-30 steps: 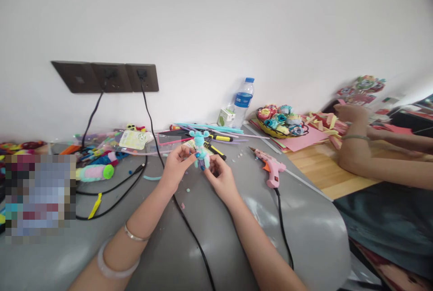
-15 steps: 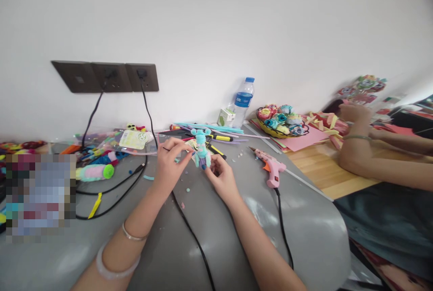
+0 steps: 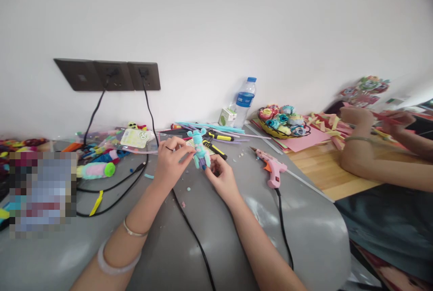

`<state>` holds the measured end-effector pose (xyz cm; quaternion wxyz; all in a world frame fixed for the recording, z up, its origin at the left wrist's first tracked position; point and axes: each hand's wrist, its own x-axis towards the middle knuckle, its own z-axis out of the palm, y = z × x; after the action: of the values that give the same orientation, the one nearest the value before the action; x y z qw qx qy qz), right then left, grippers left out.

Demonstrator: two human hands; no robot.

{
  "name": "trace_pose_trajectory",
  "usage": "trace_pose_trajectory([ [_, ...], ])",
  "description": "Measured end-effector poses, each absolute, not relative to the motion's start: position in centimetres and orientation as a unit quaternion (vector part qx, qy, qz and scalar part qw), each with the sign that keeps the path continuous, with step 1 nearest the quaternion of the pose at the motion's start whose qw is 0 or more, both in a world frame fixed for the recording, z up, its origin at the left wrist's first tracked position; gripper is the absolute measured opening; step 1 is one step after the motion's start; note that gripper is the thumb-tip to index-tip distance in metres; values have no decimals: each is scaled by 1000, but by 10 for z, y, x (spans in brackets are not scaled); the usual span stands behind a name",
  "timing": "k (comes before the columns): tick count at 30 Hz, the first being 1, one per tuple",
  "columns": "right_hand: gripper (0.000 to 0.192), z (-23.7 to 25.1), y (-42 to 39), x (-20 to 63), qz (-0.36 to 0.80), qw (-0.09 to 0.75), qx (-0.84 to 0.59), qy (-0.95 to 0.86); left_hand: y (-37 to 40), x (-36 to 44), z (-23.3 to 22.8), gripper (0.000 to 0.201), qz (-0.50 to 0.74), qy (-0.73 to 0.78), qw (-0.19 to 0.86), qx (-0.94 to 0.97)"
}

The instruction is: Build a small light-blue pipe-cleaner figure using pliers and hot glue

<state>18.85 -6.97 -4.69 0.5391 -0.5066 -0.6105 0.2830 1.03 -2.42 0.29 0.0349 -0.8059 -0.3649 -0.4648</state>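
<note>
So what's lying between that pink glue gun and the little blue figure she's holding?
Head view: only bare grey table with tiny scraps separates glue gun from figure.

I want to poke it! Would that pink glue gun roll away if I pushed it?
Probably not: the pink glue gun lies flat on its side on the grey table, so it would likely slide. Its black cord might tug it back.

The small figure is turquoise with purple at its feet; the glue gun is pink; the desk is grey; the cables black.
</note>
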Motion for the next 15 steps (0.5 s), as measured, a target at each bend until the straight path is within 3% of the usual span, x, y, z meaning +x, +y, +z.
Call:
trace_pose_trajectory([
  [15, 13, -43, -71, 187, 281, 528, -512, -616, -24, 10, 2, 13, -462, -351, 59, -813],
])
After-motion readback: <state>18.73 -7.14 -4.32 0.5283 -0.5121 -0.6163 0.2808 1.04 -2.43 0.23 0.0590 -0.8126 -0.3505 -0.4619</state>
